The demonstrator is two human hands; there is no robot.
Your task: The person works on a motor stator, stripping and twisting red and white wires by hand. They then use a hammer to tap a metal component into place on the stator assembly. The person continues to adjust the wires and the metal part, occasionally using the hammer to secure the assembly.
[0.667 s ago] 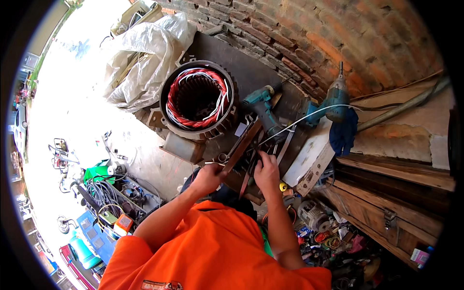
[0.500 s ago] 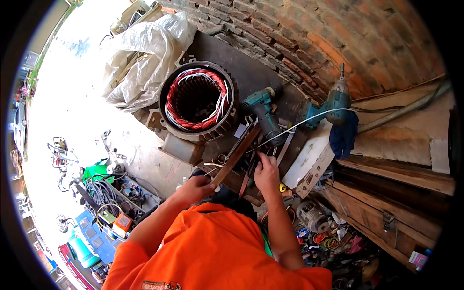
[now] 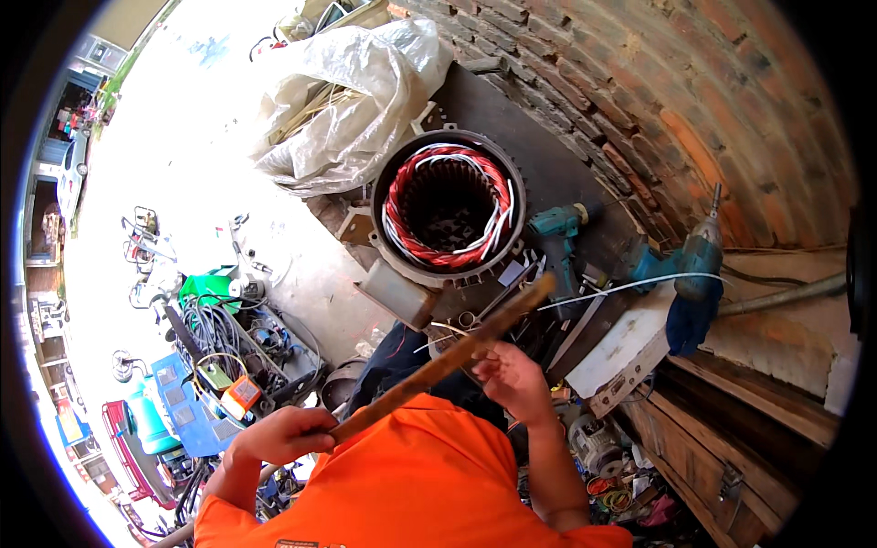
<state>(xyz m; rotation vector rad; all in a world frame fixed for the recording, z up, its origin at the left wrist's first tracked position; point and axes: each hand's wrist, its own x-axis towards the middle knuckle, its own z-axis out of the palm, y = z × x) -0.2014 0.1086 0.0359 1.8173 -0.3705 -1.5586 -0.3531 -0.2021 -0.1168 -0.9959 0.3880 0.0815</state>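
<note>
A long, flat brown wooden strip (image 3: 434, 365) slants up and to the right across my front. My left hand (image 3: 288, 436) is closed round its lower end. Close to the strip's underside is my right hand (image 3: 513, 382), its fingers loosely bent and apart; whether they touch the wood I cannot tell. Beyond the strip's tip stands a motor stator (image 3: 396, 239) with red and white windings inside a dark, ribbed housing. A grey metal box (image 3: 395, 290) sits at the housing's near side. Narrow tools lie partly hidden behind the strip.
On the bench a teal cordless drill (image 3: 555, 239) lies beside the stator. Another teal power tool (image 3: 699, 260) rests to the right, over a dark blue glove (image 3: 687, 324). A brick wall (image 3: 676, 110) bounds the far right. A whitish plastic sack (image 3: 356, 100) bulges at the far left.
The wooden strip has come up off the bench area toward me, with my left hand pulled back to the lower left. My right hand has drawn back from the tools. The view has shifted.
</note>
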